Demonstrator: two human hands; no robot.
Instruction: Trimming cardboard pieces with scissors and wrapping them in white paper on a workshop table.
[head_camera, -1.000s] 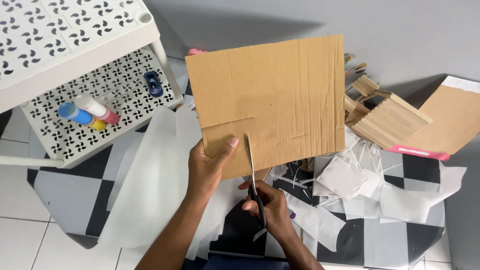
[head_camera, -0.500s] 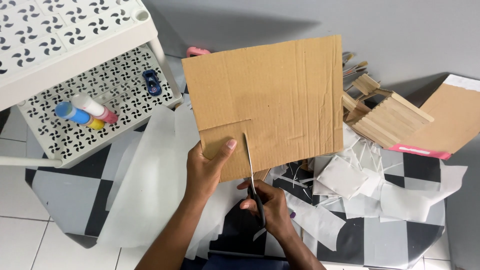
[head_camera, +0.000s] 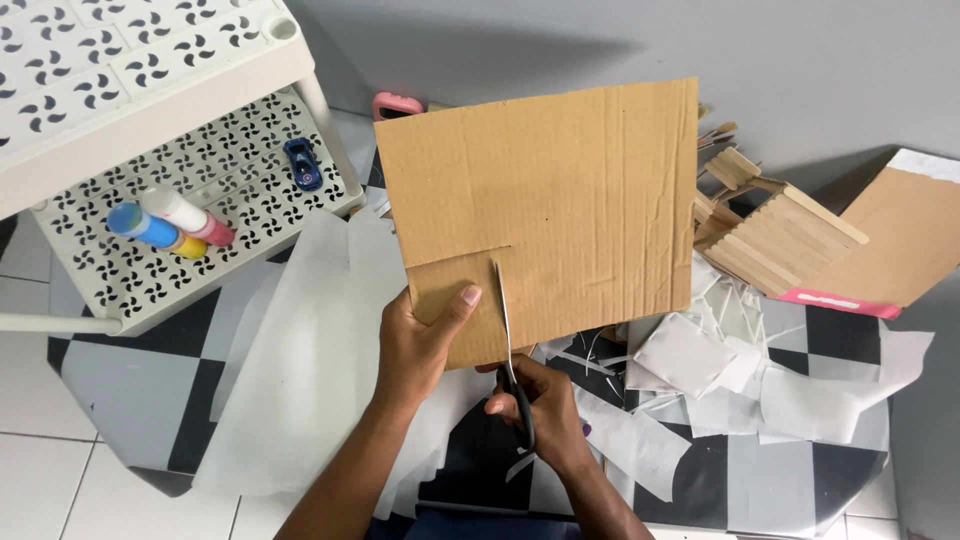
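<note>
Since half a second ago the cardboard sheet (head_camera: 560, 210) has barely shifted in my grip, and the scissors (head_camera: 510, 350) have crept only a little further up their cut.

Nearest me, my right hand (head_camera: 535, 410) is curled closed through the dark scissor handles, the blades reaching up into the sheet's near edge. Just left of it, my left hand (head_camera: 425, 340) pinches the sheet's near left corner, thumb pressed flat on top and fingers hidden underneath. I hold the sheet up over the floor, tilted toward me, with a horizontal slit already meeting the line I am cutting.

I think the risk is that my thumb sits just beside the blades; if the stiff board buckles or the scissors jump, they could nick it. The small flap I am gripping is nearly free, so once it separates the big sheet could drop or swing.

Below and right lie white paper scraps (head_camera: 700, 360) on the black-and-white mat (head_camera: 790, 480), and a large translucent sheet (head_camera: 310, 370) spreads to the left. Further right sits a little structure of wooden sticks (head_camera: 775, 235) beside a brown envelope (head_camera: 900, 250).

At far left, the white perforated rack (head_camera: 150, 270) holds things on its lower shelf: glue tubes (head_camera: 170, 225) with blue, white, pink and yellow parts lying together, and a small blue toy car (head_camera: 302, 163) well apart from them. Something pink (head_camera: 397, 103) peeks out behind the cardboard.
</note>
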